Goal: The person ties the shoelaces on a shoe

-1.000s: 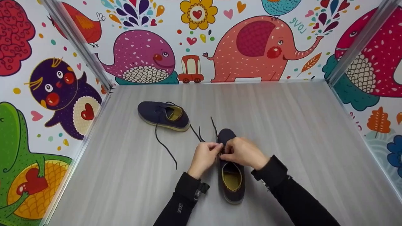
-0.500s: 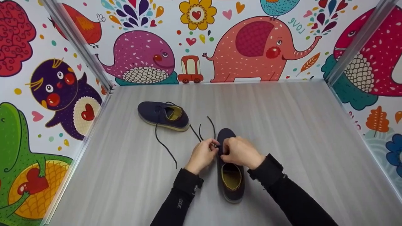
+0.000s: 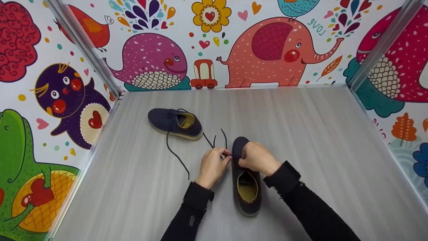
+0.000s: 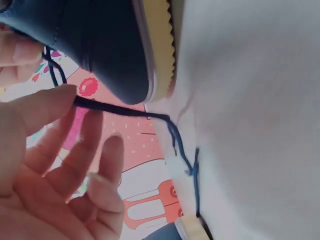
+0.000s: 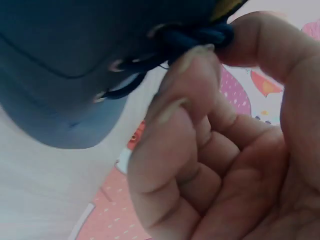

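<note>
A dark navy lace-up shoe (image 3: 239, 144) with a yellowish lining stands on the floor, toe pointing away from me. My left hand (image 3: 211, 167), at the shoe's left side, pinches a dark shoelace (image 4: 125, 109) between thumb and forefinger. In the left wrist view the lace's loose part trails past the fingers towards the floor. Over the front of the shoe, my right hand (image 3: 261, 158) pinches the lace (image 5: 185, 41) close to the eyelets, its other fingers curled. Part of the lacing is hidden behind the right hand in the head view.
A second navy shoe (image 3: 160, 119) lies further off to the left, toe to the left, with its loose lace (image 3: 177, 158) along the grey floor (image 3: 317, 134). Walls with cartoon animals (image 3: 267, 53) border the floor at the back and both sides.
My left hand has moved slightly left, away from the shoe, drawing the lace out between the hands. The loose lace ends beyond it have shifted. The right hand has moved only a little.
</note>
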A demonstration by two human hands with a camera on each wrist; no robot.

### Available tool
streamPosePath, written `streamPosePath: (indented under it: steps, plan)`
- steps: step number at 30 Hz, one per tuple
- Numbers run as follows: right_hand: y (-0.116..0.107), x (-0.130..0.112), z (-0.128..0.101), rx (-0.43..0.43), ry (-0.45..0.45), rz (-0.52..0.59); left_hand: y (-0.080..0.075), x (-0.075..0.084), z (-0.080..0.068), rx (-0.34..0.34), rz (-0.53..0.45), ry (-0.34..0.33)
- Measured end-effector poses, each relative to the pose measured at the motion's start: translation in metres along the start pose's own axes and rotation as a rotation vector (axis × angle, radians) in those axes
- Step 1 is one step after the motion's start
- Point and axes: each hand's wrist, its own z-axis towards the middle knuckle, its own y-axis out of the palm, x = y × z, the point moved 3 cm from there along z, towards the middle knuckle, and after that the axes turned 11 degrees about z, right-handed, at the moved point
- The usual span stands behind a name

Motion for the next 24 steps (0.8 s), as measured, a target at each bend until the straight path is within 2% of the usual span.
streamPosePath:
  steps: [7, 11, 13, 16, 20, 24]
  plan:
    - [-0.008, 0.021, -0.008, -0.001, 0.135, 0.239, -0.006, 0.006, -0.001, 0.064, 0.0, 0.068]
    - [-0.007, 0.032, -0.013, -0.031, 0.204, 0.353, -0.003, 0.003, 0.0, -0.002, -0.081, 0.068]
    - [-0.005, 0.035, -0.016, -0.048, 0.226, 0.383, 0.0, 0.0, 0.001, -0.05, -0.112, 0.059]
    - [-0.004, 0.036, -0.018, -0.065, 0.224, 0.41, 0.002, -0.003, 0.001, -0.092, -0.107, 0.056]
    - [-0.004, 0.035, -0.02, -0.064, 0.201, 0.425, 0.001, -0.003, 0.0, -0.066, -0.061, 0.084]
    - [-0.004, 0.033, -0.021, -0.052, 0.185, 0.423, -0.004, 0.0, 0.0, -0.008, -0.032, 0.119]
